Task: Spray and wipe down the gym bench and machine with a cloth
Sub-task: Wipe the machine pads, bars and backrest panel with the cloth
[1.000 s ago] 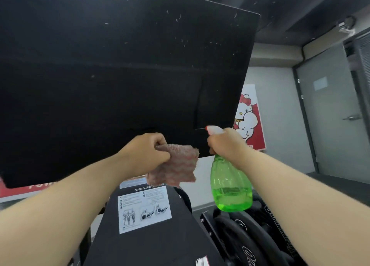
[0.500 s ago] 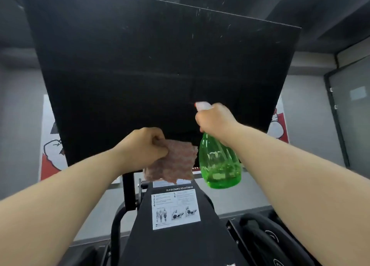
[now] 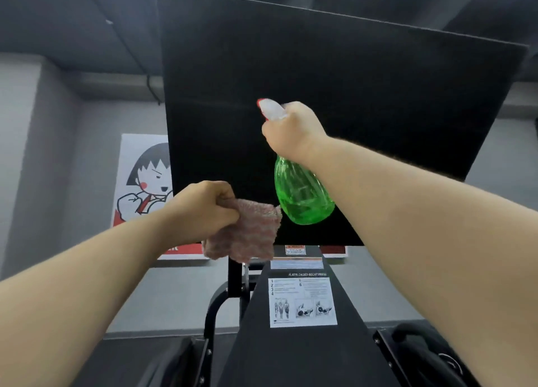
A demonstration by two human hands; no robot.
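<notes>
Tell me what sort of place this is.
Probably a gym: a black machine's big footplate, an instruction sticker headed "Plateloaded squat press", and a wall poster of a flexing cartoon figure.

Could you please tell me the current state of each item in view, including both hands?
black footplate: standing steeply tilted, facing the person.
green spray bottle: raised, nozzle aimed at the black footplate.
right hand: gripping the green spray bottle at its neck.
pink cloth: bunched, hanging down.
left hand: fingers curled round the pink cloth's top.
instruction label: stuck flat on the machine frame.
</notes>
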